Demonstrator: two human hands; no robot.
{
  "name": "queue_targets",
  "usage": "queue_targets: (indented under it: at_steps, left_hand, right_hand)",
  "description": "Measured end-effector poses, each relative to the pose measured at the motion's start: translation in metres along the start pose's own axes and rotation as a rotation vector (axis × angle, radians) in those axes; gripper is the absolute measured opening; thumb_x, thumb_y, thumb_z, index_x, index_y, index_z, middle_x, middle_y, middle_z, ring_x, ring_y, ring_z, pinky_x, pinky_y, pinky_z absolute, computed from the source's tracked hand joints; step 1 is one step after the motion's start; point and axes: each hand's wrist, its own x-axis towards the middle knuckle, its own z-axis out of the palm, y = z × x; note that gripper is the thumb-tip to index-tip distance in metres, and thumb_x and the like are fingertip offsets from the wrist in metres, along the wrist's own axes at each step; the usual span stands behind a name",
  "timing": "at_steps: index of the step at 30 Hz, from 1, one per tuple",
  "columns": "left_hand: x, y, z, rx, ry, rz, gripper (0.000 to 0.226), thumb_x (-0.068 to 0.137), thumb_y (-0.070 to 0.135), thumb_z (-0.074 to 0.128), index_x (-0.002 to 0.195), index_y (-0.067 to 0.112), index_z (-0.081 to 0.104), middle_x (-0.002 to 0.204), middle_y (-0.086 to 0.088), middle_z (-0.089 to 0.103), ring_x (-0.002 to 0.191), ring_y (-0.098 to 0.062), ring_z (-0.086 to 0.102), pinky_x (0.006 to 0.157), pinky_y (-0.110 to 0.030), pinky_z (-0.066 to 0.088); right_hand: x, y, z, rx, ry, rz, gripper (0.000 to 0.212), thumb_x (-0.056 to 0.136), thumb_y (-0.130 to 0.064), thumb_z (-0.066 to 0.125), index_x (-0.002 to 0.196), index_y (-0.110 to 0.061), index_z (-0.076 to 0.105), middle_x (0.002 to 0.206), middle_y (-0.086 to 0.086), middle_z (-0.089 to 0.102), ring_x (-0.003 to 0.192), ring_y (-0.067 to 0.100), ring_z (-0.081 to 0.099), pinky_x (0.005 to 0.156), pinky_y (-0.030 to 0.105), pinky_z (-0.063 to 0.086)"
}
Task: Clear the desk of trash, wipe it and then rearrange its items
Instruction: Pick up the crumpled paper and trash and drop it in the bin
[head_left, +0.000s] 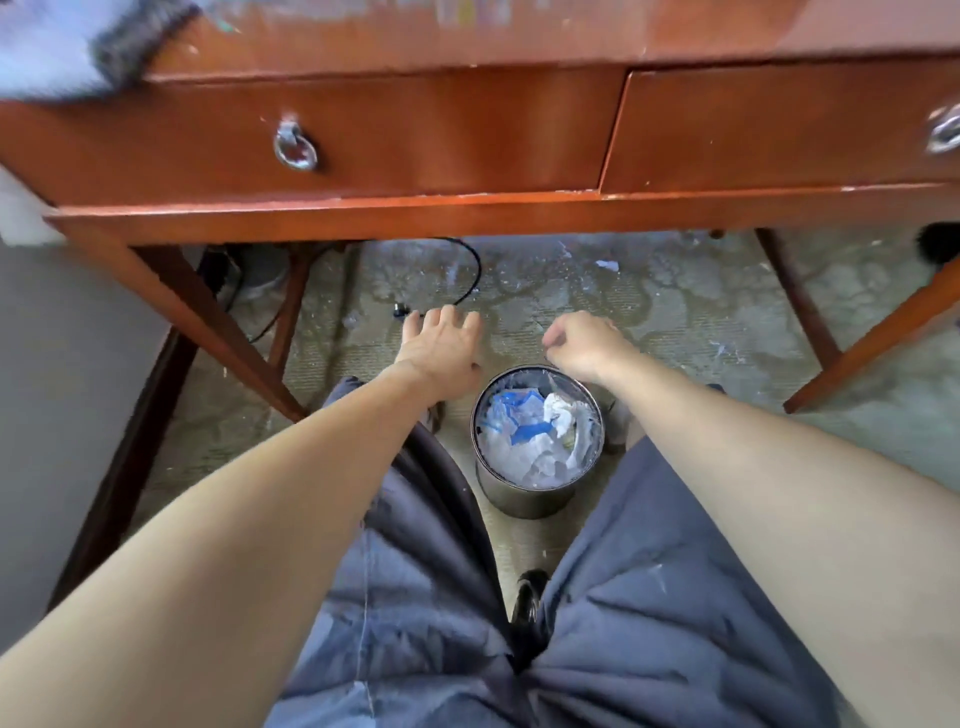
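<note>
At the far left, a blurred pale cloth (57, 47) with a dark edge lies on the corner of the reddish wooden table (467, 213). Below the tabletop sit two closed drawers side by side: the left drawer (441, 135) with a metal ring pull (295, 147), and the right drawer (779, 130) with its own pull at the frame's edge. Under the table, a black cable (467, 280) trails down onto the floor (675, 312), which is littered with small pale scraps.

The left hand (441, 345) reaches down and forward, palm down, fingers spread; its grip is wide and holds nothing. It hovers just left of and beyond a round dark bin (524, 493). The bin stands on the floor between the person's knees, which are covered by grey-blue shorts (649, 597). It has a clear liner and is filled nearly to the rim with trash (535, 441), crumpled white and blue paper.

The right hand (582, 343) is over the bin's far right rim, fingers curled inward. Its grip is narrow, but whether it pinches the liner, a scrap or nothing cannot be told.
</note>
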Motion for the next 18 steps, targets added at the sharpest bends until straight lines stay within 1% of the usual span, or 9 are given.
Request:
queue_targets:
  at_steps: [2,4,7,9,12,15,18]
  left_hand:
    - [-0.016,-0.006,-0.026,0.010,0.055,-0.014,0.057,0.088,0.036,0.057,0.138,0.017,0.038,0.135,-0.013,0.041,0.134,-0.033,0.034,0.117,-0.053,0.017]
    - [-0.034,-0.012,-0.050,0.019,0.111,-0.025,0.055,0.089,0.034,0.056,0.137,0.016,0.038,0.133,-0.014,0.041,0.133,-0.034,0.034,0.116,-0.055,0.016]
    - [-0.057,-0.026,-0.085,0.014,0.205,-0.037,0.053,0.089,0.034,0.055,0.137,0.017,0.040,0.132,-0.013,0.042,0.132,-0.034,0.036,0.115,-0.057,0.015]
    - [-0.069,-0.037,-0.110,0.022,0.259,-0.061,0.054,0.090,0.035,0.056,0.138,0.019,0.039,0.134,-0.013,0.042,0.133,-0.034,0.036,0.115,-0.056,0.016]
    - [-0.082,-0.056,-0.147,0.022,0.345,-0.100,0.057,0.088,0.033,0.057,0.140,0.021,0.038,0.135,-0.012,0.043,0.132,-0.034,0.037,0.114,-0.054,0.021]
    - [-0.090,-0.077,-0.181,0.022,0.414,-0.139,0.056,0.087,0.033,0.057,0.139,0.022,0.040,0.134,-0.012,0.044,0.131,-0.034,0.038,0.113,-0.051,0.023]
    - [-0.091,-0.100,-0.213,0.037,0.468,-0.193,0.053,0.089,0.036,0.056,0.137,0.018,0.041,0.134,-0.016,0.045,0.130,-0.037,0.039,0.109,-0.050,0.028]
  right_hand:
    - [-0.017,-0.020,-0.017,-0.009,0.024,-0.064,0.025,0.095,-0.009,0.051,0.110,-0.015,0.070,0.127,0.001,0.062,0.123,0.025,0.053,0.098,0.029,0.040]
    - [-0.031,-0.039,-0.031,-0.027,0.057,-0.123,0.025,0.096,-0.011,0.051,0.113,-0.016,0.069,0.129,0.003,0.062,0.122,0.025,0.054,0.095,0.026,0.040]
    - [-0.051,-0.068,-0.052,-0.062,0.113,-0.215,0.029,0.096,-0.010,0.049,0.116,-0.016,0.068,0.128,0.005,0.062,0.119,0.027,0.056,0.090,0.028,0.042]
    - [-0.062,-0.089,-0.065,-0.069,0.154,-0.276,0.028,0.095,-0.009,0.049,0.114,-0.016,0.069,0.126,0.006,0.064,0.116,0.028,0.058,0.093,0.031,0.045]
    - [-0.071,-0.122,-0.085,-0.046,0.221,-0.356,0.026,0.095,-0.011,0.052,0.113,-0.020,0.068,0.125,0.004,0.064,0.115,0.025,0.059,0.099,0.033,0.044]
    - [-0.070,-0.154,-0.104,-0.029,0.267,-0.413,0.025,0.093,-0.012,0.053,0.110,-0.025,0.067,0.122,0.002,0.063,0.113,0.024,0.058,0.098,0.034,0.046]
    - [-0.064,-0.185,-0.124,-0.030,0.304,-0.461,0.023,0.092,-0.016,0.056,0.110,-0.025,0.066,0.120,0.002,0.063,0.112,0.024,0.058,0.098,0.036,0.047]
